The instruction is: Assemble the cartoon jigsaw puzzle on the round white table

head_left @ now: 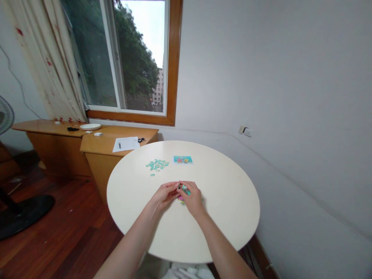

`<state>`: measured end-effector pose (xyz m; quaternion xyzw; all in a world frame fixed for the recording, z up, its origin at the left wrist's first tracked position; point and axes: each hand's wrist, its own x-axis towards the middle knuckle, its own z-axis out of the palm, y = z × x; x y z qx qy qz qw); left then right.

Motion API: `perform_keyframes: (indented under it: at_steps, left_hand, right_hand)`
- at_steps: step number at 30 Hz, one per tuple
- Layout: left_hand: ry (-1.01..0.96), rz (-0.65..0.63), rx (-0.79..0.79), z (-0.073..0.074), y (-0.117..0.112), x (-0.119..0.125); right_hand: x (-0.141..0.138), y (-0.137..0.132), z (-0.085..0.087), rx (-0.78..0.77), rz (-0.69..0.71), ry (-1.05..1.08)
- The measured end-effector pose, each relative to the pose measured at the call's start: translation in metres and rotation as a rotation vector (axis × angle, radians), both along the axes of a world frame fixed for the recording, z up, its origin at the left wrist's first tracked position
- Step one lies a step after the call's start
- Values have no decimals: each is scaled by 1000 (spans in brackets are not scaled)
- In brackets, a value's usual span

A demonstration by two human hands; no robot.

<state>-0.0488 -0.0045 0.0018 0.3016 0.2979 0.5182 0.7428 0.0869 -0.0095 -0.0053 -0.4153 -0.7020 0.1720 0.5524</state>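
My left hand point(166, 194) and my right hand point(192, 198) meet over the middle of the round table. Their fingertips pinch together around a small dark-patterned puzzle piece point(179, 186). Just beneath them lies a colourful patch of puzzle pieces point(182, 200), pink, green and teal, largely covered by my right hand; how far these are joined I cannot tell. Farther back to the left is a loose heap of teal puzzle pieces point(157, 165), with a stray piece point(152, 175) in front of it. A teal picture card point(183, 159) with cartoon figures lies to the right of the heap.
The white round table point(229, 182) stands near the wall. Behind it on the left, a wooden cabinet point(99, 155) bears a sheet of paper point(125, 144), a white plate point(90, 126) and small items. A fan base point(23, 213) rests on the floor at left.
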Motion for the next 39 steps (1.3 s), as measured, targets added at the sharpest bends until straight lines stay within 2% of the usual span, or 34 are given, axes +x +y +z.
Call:
perform_keyframes:
  at_steps: [15,20,32,39]
  left_hand:
    - [8,-5,-40,6,-1,-2]
    - [9,37,-66,8,0,-2]
    - [71,85,-85,7,0,-3]
    - [162,135,-28,6,0,-1]
  right_hand:
    - [2,4,-3,-47,11,45]
    - [2,6,-6,-82,-3,69]
    - [3,6,-4,-53,-34,-30]
    - [2,3,0,-73,-30,-55]
